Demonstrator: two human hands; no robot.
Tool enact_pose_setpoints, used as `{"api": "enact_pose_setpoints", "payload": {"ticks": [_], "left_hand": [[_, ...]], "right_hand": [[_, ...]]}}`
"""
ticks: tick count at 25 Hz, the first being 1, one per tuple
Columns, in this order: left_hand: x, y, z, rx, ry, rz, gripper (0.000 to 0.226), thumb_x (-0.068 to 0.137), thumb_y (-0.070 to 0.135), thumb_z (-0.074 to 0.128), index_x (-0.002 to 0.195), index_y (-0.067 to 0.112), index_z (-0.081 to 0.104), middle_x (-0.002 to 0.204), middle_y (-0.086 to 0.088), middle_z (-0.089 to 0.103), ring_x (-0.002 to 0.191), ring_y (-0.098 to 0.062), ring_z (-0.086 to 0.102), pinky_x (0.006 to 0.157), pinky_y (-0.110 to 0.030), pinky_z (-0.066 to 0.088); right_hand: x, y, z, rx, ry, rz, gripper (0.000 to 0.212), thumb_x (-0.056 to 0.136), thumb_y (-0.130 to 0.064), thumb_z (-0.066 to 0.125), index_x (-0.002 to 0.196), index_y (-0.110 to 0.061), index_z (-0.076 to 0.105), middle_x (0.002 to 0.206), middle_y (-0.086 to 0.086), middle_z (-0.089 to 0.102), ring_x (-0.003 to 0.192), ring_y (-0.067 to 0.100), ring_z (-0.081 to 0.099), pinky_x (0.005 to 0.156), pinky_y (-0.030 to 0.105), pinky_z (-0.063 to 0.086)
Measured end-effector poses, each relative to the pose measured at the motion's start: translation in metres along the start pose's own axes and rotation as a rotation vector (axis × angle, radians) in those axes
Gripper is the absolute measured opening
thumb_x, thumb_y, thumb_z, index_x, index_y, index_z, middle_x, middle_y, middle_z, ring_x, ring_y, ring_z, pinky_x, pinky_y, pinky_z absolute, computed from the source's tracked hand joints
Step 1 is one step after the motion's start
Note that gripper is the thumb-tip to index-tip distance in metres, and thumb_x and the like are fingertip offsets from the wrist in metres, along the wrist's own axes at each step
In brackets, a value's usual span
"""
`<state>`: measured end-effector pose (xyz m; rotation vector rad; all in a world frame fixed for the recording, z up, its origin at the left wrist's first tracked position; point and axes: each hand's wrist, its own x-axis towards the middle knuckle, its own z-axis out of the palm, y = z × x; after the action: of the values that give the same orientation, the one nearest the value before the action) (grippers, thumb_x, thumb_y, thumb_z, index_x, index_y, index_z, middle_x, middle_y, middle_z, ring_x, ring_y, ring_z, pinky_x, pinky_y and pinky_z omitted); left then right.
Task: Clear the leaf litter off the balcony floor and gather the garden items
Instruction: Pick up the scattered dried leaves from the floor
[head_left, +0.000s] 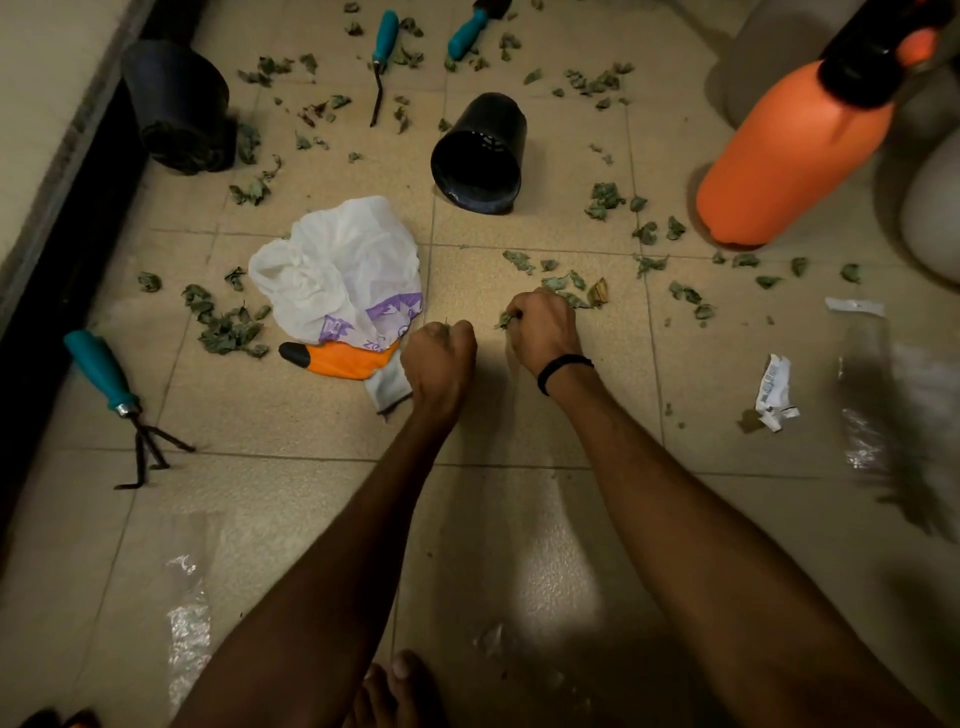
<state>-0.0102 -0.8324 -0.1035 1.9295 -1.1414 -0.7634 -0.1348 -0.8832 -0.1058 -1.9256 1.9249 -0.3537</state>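
Green dried leaves (228, 332) are scattered over the beige tiled floor (291, 415), thickest left of the bag, near the sprayer's base and among the tools at the top. The left hand (439, 358) is curled into a fist just right of the glove, and a scrap of leaf is seen poking out above its knuckles. The right hand (545, 327), ringed at the wrist by a black band (563, 369), is lowered to the floor beside it. Its fingers are closed on a small clump of leaves, with more lying just beyond them.

A white bag (337, 265) is crumpled left of the hands and laid partly over an orange glove (353, 358). A black pot (480, 156) is tipped on its side behind the bag, mouth turned toward the camera. A second pot (176, 109), blurred, is toppled by the left wall. An orange sprayer (795, 150) is stood at the right. A teal-handled rake (104, 374) is laid at the left, a narrow teal tool (384, 41) and a second teal handle (470, 28) at the top. A paper scrap (774, 389) and clear wrap (862, 405) are seen at the right.
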Motion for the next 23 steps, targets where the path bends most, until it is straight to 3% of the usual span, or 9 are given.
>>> {"api": "enact_pose_setpoints", "payload": {"ticks": [3, 6, 8, 11, 14, 16, 19, 23], "left_hand": [[0.005, 0.011, -0.004, 0.067, -0.044, -0.056, 0.035, 0.093, 0.028, 0.056, 0.07, 0.001, 0.055, 0.065, -0.006, 0.045, 0.06, -0.019, 0.042, 0.06, -0.031, 0.034], [0.012, 0.005, -0.006, 0.285, -0.213, 0.101, 0.041, 0.09, 0.033, 0.05, 0.077, -0.005, 0.061, 0.066, -0.008, 0.048, 0.058, -0.023, 0.045, 0.056, -0.03, 0.035], [0.012, -0.001, -0.002, 0.316, -0.268, 0.09, 0.036, 0.097, 0.027, 0.052, 0.086, -0.005, 0.063, 0.071, -0.009, 0.05, 0.065, -0.023, 0.049, 0.059, -0.031, 0.034], [0.009, -0.003, 0.005, 0.395, -0.196, 0.112, 0.032, 0.105, 0.028, 0.044, 0.105, -0.001, 0.059, 0.085, -0.008, 0.053, 0.08, -0.025, 0.056, 0.068, -0.03, 0.032], [0.015, 0.005, 0.012, 0.442, -0.131, 0.147, 0.032, 0.107, 0.033, 0.042, 0.114, 0.004, 0.052, 0.092, -0.007, 0.053, 0.084, -0.024, 0.056, 0.067, -0.03, 0.031], [0.026, 0.005, 0.022, 0.441, -0.14, 0.211, 0.032, 0.105, 0.034, 0.044, 0.114, 0.004, 0.05, 0.096, -0.012, 0.06, 0.086, -0.03, 0.059, 0.066, -0.034, 0.036], [0.037, 0.002, 0.035, 0.509, -0.204, 0.273, 0.039, 0.103, 0.041, 0.048, 0.12, 0.006, 0.046, 0.108, -0.019, 0.059, 0.092, -0.033, 0.057, 0.071, -0.039, 0.042], [0.043, 0.0, 0.046, 0.578, -0.201, 0.295, 0.072, 0.096, 0.065, 0.042, 0.143, 0.012, 0.031, 0.127, -0.019, 0.054, 0.106, -0.038, 0.056, 0.088, -0.049, 0.049]], "right_hand": [[-0.016, 0.013, -0.007, 0.117, 0.046, 0.114, 0.024, 0.087, 0.003, 0.056, 0.099, -0.01, 0.073, 0.095, 0.009, 0.071, 0.091, 0.022, 0.065, 0.075, 0.025, 0.051], [-0.028, 0.03, -0.007, 0.129, 0.025, 0.098, 0.036, 0.087, 0.004, 0.057, 0.115, -0.015, 0.071, 0.111, 0.007, 0.071, 0.106, 0.024, 0.063, 0.092, 0.026, 0.049], [-0.031, 0.037, -0.005, 0.134, 0.004, 0.101, 0.034, 0.088, 0.0, 0.06, 0.114, -0.019, 0.073, 0.111, 0.009, 0.069, 0.105, 0.024, 0.064, 0.094, 0.03, 0.052], [-0.032, 0.036, -0.009, 0.139, -0.01, 0.125, 0.027, 0.09, -0.008, 0.066, 0.115, -0.016, 0.071, 0.119, 0.015, 0.054, 0.102, 0.026, 0.059, 0.089, 0.025, 0.05], [-0.037, 0.027, -0.012, 0.082, -0.027, 0.115, 0.043, 0.088, -0.019, 0.072, 0.129, -0.015, 0.06, 0.134, 0.02, 0.041, 0.118, 0.034, 0.047, 0.093, 0.037, 0.052], [-0.037, 0.023, -0.007, 0.017, -0.027, 0.118, 0.039, 0.088, -0.023, 0.072, 0.125, -0.015, 0.062, 0.134, 0.02, 0.041, 0.118, 0.036, 0.044, 0.087, 0.042, 0.054], [-0.038, 0.023, 0.003, -0.054, 0.031, 0.1, 0.014, 0.092, -0.009, 0.063, 0.105, -0.01, 0.068, 0.122, 0.017, 0.05, 0.106, 0.032, 0.051, 0.077, 0.037, 0.054], [-0.042, 0.027, 0.007, -0.102, 0.109, 0.045, 0.013, 0.091, -0.004, 0.059, 0.094, -0.008, 0.071, 0.102, 0.013, 0.058, 0.09, 0.029, 0.056, 0.065, 0.032, 0.05]]}}
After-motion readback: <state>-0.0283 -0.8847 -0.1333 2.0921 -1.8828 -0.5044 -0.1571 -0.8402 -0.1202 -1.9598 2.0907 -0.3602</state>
